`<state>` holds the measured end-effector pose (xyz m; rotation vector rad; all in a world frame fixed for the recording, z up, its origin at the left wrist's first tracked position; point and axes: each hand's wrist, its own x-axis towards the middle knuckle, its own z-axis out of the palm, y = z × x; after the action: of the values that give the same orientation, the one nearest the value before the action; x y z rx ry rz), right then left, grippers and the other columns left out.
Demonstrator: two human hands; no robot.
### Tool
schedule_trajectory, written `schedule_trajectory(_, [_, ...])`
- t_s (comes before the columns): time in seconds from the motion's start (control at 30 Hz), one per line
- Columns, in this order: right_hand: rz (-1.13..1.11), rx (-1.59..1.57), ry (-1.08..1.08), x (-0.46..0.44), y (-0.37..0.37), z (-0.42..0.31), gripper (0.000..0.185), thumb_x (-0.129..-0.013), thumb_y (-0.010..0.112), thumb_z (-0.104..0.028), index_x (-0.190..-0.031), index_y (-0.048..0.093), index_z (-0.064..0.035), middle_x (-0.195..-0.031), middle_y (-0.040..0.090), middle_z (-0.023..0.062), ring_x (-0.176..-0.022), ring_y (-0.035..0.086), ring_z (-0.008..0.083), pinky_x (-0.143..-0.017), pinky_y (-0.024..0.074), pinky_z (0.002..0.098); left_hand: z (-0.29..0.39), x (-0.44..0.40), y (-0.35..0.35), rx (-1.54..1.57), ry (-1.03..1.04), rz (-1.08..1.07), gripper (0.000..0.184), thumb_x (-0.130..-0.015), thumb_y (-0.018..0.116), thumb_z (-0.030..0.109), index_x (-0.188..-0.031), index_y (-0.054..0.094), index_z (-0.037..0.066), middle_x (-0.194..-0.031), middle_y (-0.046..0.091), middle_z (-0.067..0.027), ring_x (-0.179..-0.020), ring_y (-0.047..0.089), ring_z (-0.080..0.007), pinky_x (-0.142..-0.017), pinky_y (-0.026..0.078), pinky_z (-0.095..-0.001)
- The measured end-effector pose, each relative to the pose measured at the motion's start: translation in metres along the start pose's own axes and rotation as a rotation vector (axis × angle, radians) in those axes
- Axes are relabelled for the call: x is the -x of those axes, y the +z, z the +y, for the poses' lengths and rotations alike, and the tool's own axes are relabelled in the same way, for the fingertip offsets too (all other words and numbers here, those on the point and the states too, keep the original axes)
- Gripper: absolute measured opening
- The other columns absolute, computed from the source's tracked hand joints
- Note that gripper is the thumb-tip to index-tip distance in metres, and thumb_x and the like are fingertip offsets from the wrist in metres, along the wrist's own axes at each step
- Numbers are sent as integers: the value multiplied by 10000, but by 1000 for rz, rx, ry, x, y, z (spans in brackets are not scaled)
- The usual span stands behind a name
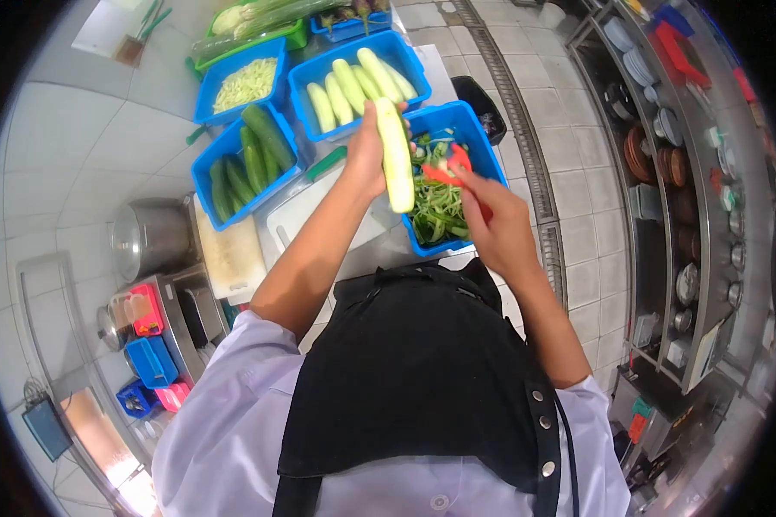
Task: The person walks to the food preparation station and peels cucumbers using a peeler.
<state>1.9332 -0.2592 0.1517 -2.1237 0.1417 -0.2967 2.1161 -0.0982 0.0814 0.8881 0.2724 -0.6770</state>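
My left hand point(368, 155) is wrapped round a peeled, pale green cucumber point(395, 159), held upright in the view. Just right of it, my right hand point(497, 215) grips a red peeler point(448, 168). Both are over a blue bin point(483, 138) holding dark green peel strips point(440, 207). Several peeled cucumbers point(349, 84) lie in another blue bin point(302, 82) beyond my left hand. Unpeeled dark green cucumbers point(254, 159) fill a third blue bin point(203, 177) to the left.
A white cutting board point(323, 215) and a green-handled knife point(327, 163) lie near my left forearm. Shredded pale vegetable point(246, 84) is in a blue bin at the back left. A dark bin point(470, 90) stands behind the peel bin. Metal shelves point(655, 198) hold dishes at right.
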Motion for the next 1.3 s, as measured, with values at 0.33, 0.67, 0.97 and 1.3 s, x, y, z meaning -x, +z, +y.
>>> schedule_trajectory(0.33, [65,85,-114,-39,10,-14,321,-978,632,-99,-1285,718,-62,-877,703,207,-776,682,359,-726,527,455,-16,33,34,-327,159,-193,646,-1137,284,549,-1352,621,42,-1169,665,-99,-1055,669,-215,-910,577,-384])
schedule_trajectory(0.67, [-359,130,305,10,-25,-12,317,-978,630,-115,-1276,717,-52,-960,736,220,-830,719,378,-747,547,453,-5,15,17,-300,-18,48,602,-1102,420,577,-1308,620,48,-1015,614,-85,-859,623,-186,-758,574,-341])
schedule_trajectory(0.97, [33,-41,180,-44,-23,-18,308,-1026,595,-178,-1295,701,-72,-979,731,259,-863,744,362,-765,557,432,-22,29,33,-305,-54,-116,585,-1096,462,555,-1232,629,11,-983,674,-96,-869,692,-193,-806,598,-342])
schedule_trajectory(1.3, [17,62,118,-42,-5,-23,304,-1013,577,-150,-1273,709,-67,-960,719,271,-877,696,451,-790,539,523,-32,33,37,-291,52,-125,588,-1096,470,554,-1212,685,19,-1004,711,-80,-857,687,-166,-777,582,-322])
